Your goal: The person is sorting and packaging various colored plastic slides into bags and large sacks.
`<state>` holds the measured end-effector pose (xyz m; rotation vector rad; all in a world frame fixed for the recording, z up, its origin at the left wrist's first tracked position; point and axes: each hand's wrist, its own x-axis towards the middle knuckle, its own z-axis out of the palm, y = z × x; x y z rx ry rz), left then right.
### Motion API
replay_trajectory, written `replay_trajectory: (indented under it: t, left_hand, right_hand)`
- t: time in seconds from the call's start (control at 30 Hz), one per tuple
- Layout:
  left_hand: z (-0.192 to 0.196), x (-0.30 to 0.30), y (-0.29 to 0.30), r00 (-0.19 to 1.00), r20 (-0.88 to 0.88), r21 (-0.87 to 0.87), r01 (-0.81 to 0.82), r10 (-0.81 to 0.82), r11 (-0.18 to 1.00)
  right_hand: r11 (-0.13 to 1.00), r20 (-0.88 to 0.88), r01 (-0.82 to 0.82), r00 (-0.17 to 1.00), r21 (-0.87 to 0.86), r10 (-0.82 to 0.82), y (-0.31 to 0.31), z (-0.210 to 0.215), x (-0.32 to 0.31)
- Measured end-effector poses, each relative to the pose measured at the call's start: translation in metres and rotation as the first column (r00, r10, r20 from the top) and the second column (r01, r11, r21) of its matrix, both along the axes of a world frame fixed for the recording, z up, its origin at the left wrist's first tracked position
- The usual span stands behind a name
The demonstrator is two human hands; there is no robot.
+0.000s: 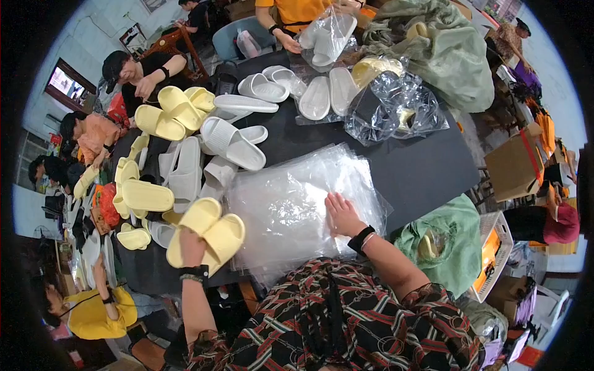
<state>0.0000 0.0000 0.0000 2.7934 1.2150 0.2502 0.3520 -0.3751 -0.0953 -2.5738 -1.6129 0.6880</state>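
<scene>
My left hand (192, 248) grips a pair of pale yellow slide sandals (225, 240), held side by side at the near left of the table. Its fingertips are partly hidden by the straps. Flat on a stack of clear plastic bags (278, 196) lies my right hand (343, 215), fingers stretched out near the stack's right side. The left part of the stack reaches close to the sandals in my left hand. Beyond that hand, loose yellow slides (148, 195) and grey slides (234, 143) are heaped along the table's left side.
Across the black table (427, 167), a person in orange holds a bagged grey pair (331, 40). Crumpled clear bags (396, 108) and a large green sack (439, 52) fill the far right. A green bag (442, 247) and white crate (495, 253) stand at right. Several people work at left.
</scene>
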Motion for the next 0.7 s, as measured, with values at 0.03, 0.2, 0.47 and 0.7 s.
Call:
replay_trajectory:
  t: [0.03, 0.2, 0.47, 0.7]
  left_hand:
    - [0.003, -0.004, 0.000, 1.000, -0.006, 0.000, -0.005, 0.005, 1.000]
    - [0.095, 0.017, -0.020, 0.983, 0.129, 0.230, -0.158, 0.131, 0.960]
    - [0.115, 0.202, -0.160, 0.699, 0.627, -0.127, 0.528, -0.344, 0.840]
    - [-0.064, 0.229, -0.213, 0.929, 0.319, -0.409, 0.313, -0.187, 0.857]
  right_hand:
    - [1.000, 0.004, 0.003, 1.000, 0.017, -0.003, 0.002, 0.002, -0.003]
    - [0.999, -0.017, 0.008, 1.000, -0.036, -0.008, 0.003, 0.012, 0.001]
    - [0.998, -0.045, -0.006, 0.999, -0.065, 0.003, 0.008, -0.002, -0.001]
    - [0.785, -0.796, 0.514, 0.604, 0.346, -0.044, -0.003, -0.020, 0.006]
